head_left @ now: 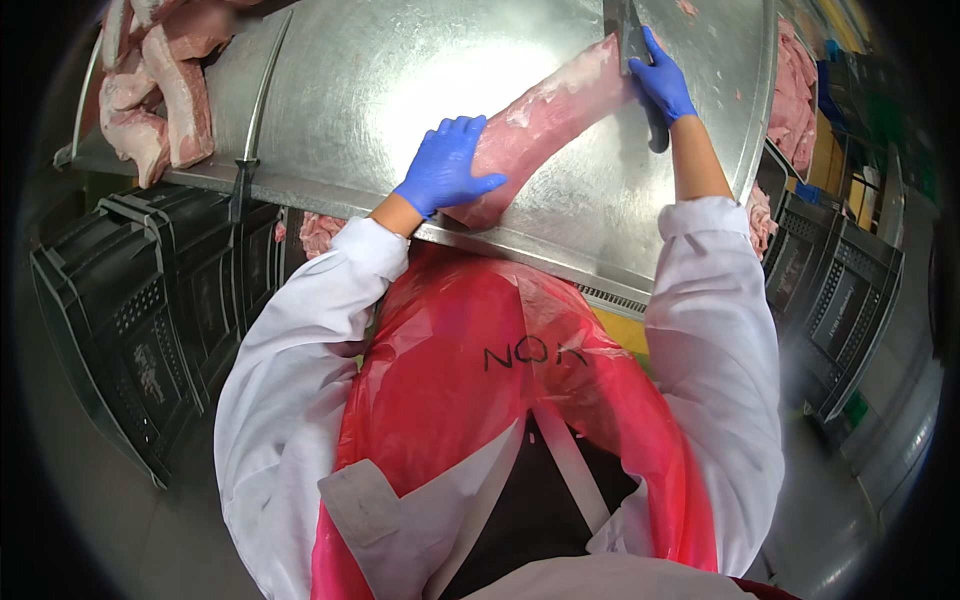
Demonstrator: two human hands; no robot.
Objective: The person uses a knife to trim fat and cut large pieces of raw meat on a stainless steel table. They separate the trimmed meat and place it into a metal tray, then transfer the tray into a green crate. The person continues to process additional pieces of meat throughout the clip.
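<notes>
A long pink pork loin (550, 115) with a pale fatty side lies slantwise on the metal table, its near end close to the front edge. My blue-gloved left hand (450, 165) grips that near end, thumb on one side and fingers across the top. Beside the loin's far end, my gloved right hand (668, 80) is closed on a knife (657, 132). The dark handle sticks out below that hand, and the blade points away along the cut end. Part of my grip is hidden.
Several meat pieces (165, 90) are heaped at the table's far left. A sharpening steel (262, 100) rests across the metal table's (330, 195) front edge. Black crates (150, 320) stand at left, and another crate (835, 290) at right. Pink trimmings (792, 95) lie beyond the right edge.
</notes>
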